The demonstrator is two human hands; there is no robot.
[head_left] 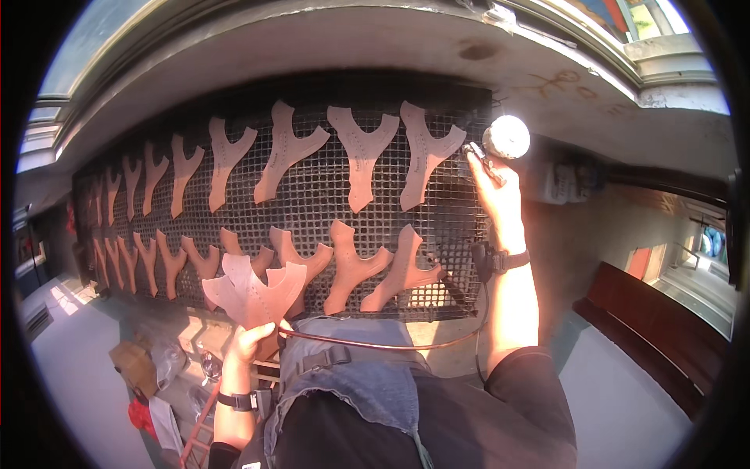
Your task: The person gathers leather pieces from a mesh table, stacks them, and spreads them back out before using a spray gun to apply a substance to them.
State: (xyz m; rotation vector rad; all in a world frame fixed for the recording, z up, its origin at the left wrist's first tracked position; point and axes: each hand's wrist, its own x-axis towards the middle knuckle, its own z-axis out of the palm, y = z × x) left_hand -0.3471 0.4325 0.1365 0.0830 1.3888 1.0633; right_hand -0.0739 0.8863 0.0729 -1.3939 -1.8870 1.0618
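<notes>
In my right hand, at the rack's far right corner, is a spray gun with a round white cup on top. My left hand grips a few overlapping Y-shaped tan pieces that look like leather, held over the near edge of the rack. Similar Y-shaped pieces lie flat in two rows on a black mesh rack; the far row includes one piece close to the spray gun. Those in my left hand partly cover pieces in the near row.
A brown hose curves in front of my blue apron. Beyond the rack runs a pale wall with windows above. To the right is a dark red bench. Cardboard boxes and a red ladder-like frame stand at lower left.
</notes>
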